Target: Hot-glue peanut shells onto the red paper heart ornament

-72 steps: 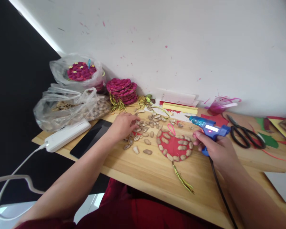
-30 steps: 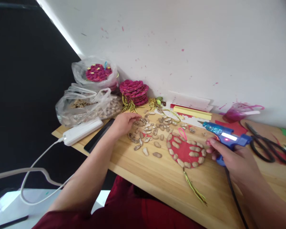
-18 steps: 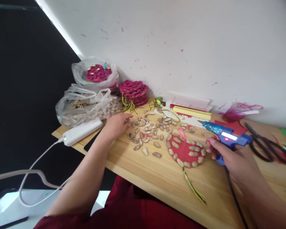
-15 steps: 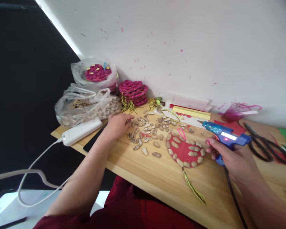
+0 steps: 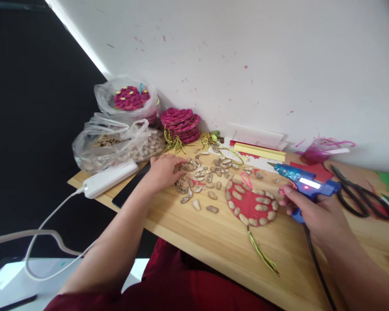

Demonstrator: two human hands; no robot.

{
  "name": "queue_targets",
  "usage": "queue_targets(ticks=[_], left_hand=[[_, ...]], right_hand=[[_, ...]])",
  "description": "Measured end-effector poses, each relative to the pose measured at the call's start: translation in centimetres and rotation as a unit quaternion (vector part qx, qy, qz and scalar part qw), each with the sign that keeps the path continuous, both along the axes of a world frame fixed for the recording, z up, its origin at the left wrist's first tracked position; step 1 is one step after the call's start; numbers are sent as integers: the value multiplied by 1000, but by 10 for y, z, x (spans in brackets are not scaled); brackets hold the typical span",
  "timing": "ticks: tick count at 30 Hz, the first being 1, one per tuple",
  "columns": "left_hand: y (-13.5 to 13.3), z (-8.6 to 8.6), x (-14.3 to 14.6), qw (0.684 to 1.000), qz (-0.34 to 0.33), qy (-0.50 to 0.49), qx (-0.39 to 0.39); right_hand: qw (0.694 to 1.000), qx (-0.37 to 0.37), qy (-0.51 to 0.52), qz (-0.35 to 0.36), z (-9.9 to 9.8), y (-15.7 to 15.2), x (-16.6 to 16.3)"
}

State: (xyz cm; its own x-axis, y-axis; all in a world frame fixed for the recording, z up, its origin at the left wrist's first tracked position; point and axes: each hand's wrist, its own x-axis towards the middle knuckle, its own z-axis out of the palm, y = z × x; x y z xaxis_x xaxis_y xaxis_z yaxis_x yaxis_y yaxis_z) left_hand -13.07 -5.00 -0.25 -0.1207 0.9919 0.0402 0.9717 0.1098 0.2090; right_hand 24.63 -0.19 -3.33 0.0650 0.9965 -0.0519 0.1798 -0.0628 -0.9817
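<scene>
My right hand (image 5: 320, 216) is wrapped round a blue hot glue gun (image 5: 306, 179). A small light glows on its body, and the nozzle points left above the table. My left hand (image 5: 164, 172) is at the left edge of a scatter of peanut shells (image 5: 199, 175), fingers and thumb apart and bent over the shells; nothing shows between them. Between my hands lies a round red disc (image 5: 249, 206) with peanut shells around its edge and a few further in. A pink loop (image 5: 246, 179) sticks up at its top, and a yellow-green tassel (image 5: 262, 255) trails from its bottom.
Left stand a white power strip (image 5: 110, 179), a plastic bag of peanut shells (image 5: 116, 144) and another bag (image 5: 105, 93) with a magenta piece. Stacked magenta discs (image 5: 180, 125) sit by the wall. Black-handled scissors (image 5: 363, 196) and a pink-stained cup (image 5: 317, 151) are at right.
My left hand has shifted slightly right, further over the peanut shells, and its fingers have curled down. The right hand holds the glue gun in nearly the same place.
</scene>
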Motion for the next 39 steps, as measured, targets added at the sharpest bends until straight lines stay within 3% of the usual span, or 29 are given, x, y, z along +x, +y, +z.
queue_targets(ticks=[7, 16, 20, 25, 27, 31, 39], left_hand=[[-3, 0, -1, 1000, -15, -10, 9], [-16, 10, 4, 994, -58, -62, 74], [-28, 12, 30, 984, -126, -82, 96], [-55, 6, 86, 954, -275, -79, 90], [-64, 2, 104, 947, -305, -76, 68], [-70, -6, 115, 951, -297, -53, 64], [-65, -4, 90, 950, -281, -58, 121]], right_hand=[[1000, -5, -2, 7, -5, 2, 5], [1000, 3, -10, 2, 13, -8, -8], [999, 5, 31, -17, 15, -8, -13], [1000, 10, 22, -18, 15, -7, -12], [1000, 9, 19, -18, 15, -8, -11], [1000, 17, 22, -11, 16, -9, -11], [999, 30, 36, -4, 15, -8, -10]])
